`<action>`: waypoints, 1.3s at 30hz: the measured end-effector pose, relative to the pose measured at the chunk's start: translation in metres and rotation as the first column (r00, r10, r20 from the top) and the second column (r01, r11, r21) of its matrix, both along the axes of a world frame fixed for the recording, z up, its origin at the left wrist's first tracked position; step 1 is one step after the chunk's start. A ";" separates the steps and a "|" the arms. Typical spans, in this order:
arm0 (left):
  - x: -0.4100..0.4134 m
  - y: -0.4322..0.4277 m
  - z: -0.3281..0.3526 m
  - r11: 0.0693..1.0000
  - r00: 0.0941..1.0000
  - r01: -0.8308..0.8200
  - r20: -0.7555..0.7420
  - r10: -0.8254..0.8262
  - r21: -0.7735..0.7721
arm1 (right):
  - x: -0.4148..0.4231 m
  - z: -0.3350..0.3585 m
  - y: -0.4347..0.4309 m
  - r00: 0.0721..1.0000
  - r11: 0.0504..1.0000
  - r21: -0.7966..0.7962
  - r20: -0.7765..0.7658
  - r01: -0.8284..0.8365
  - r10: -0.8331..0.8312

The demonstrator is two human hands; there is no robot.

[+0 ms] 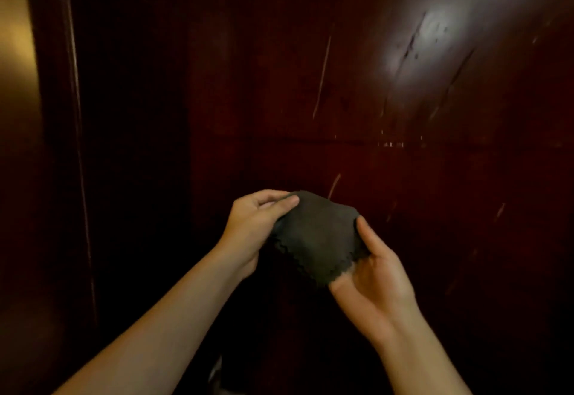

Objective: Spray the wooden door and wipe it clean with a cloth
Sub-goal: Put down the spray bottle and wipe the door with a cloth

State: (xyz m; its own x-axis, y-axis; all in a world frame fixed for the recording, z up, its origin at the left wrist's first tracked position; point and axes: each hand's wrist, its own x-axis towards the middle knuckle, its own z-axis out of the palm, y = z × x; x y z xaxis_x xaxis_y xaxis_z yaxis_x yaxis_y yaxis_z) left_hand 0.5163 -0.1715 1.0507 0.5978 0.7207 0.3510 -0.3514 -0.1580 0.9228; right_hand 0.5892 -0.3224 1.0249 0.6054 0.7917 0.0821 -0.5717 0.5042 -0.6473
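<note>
The left grip (pixel 256 228) pinches the far left corner of the cloth (pixel 316 236), its thumb laid over the top edge and its fingers curled beneath. The right grip (pixel 374 281) holds the opposite side, thumb along the cloth's right edge and palm under the near scalloped corner; its fingers are hidden behind the fabric. The dark grey cloth sits spread between both grips, held off the wooden door (pixel 403 109), which stands just beyond them and fills the view above and to either side.

Pale streaks and what look like droplets mark the door above and to the right of the grips, with a bright glare high on the right. No spray bottle is in view. That suggests spraying is done and the step in hand is readying the cloth, folding or flattening it into a pad before wiping.

The next move calls for one grip to bunch the cloth against its palm, reach up and right to the streaked patch, and press flat with even strokes.
</note>
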 end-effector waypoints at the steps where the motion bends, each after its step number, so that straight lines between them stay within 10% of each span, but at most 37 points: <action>1: 0.007 0.010 0.014 1.000 0.999 0.009 0.036 -0.009 0.014 | 0.005 0.014 0.008 1.000 1.000 0.022 0.025 0.017 -0.017; 8: 0.060 0.062 0.078 0.906 0.949 -0.283 0.229 0.217 0.314 | 0.022 0.086 0.049 0.861 0.911 0.281 0.330 0.302 -0.387; 10: 0.072 0.074 0.082 0.772 0.900 -0.431 0.291 0.326 0.468 | 0.032 0.091 0.058 0.431 0.744 0.366 0.638 0.559 -0.638; 11: 0.078 0.081 0.082 0.692 0.873 -0.487 0.318 0.369 0.533 | 0.044 0.089 0.064 0.022 0.593 0.454 0.782 0.665 -0.623; 13: 0.091 0.097 0.080 0.563 0.831 -0.551 0.349 0.433 0.616 | 0.082 0.081 0.082 -0.671 0.355 0.649 0.737 0.673 -0.074; 14: 0.096 0.105 0.079 0.519 0.815 -0.568 0.346 0.465 0.639 | 0.102 0.075 0.089 -0.757 0.342 0.679 0.620 0.649 0.205; 17: 0.106 0.128 0.075 0.382 0.736 -0.625 0.350 0.579 0.681 | 0.142 0.059 0.100 -0.703 0.426 0.571 0.458 0.702 0.544; 25: 0.110 0.168 0.131 0.188 0.592 -0.745 0.504 0.629 0.640 | 0.161 0.129 0.116 -0.859 0.484 0.758 0.194 0.438 0.474; 31: 0.103 0.188 0.210 0.003 0.548 -0.735 0.592 0.591 0.678 | 0.183 0.255 0.121 -0.825 0.288 0.837 0.292 0.465 0.484; 36: 0.097 0.221 0.243 0.047 0.540 -0.765 0.599 0.591 0.643 | 0.183 0.318 0.125 -0.779 0.115 0.843 0.423 0.526 0.463; 39: 0.098 0.236 0.234 0.103 0.572 -0.777 0.628 0.527 0.622 | 0.171 0.252 0.144 -0.882 0.411 0.837 0.162 0.360 0.443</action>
State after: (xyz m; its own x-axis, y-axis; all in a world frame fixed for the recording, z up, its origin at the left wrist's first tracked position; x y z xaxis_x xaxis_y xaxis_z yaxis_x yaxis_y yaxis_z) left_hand 0.6143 0.0642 1.2842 -0.1253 0.0925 0.9878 0.1642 -0.9800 0.1126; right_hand 0.7604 -0.1788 1.2773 -0.2238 0.6590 0.7181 0.4890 -0.5614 0.6676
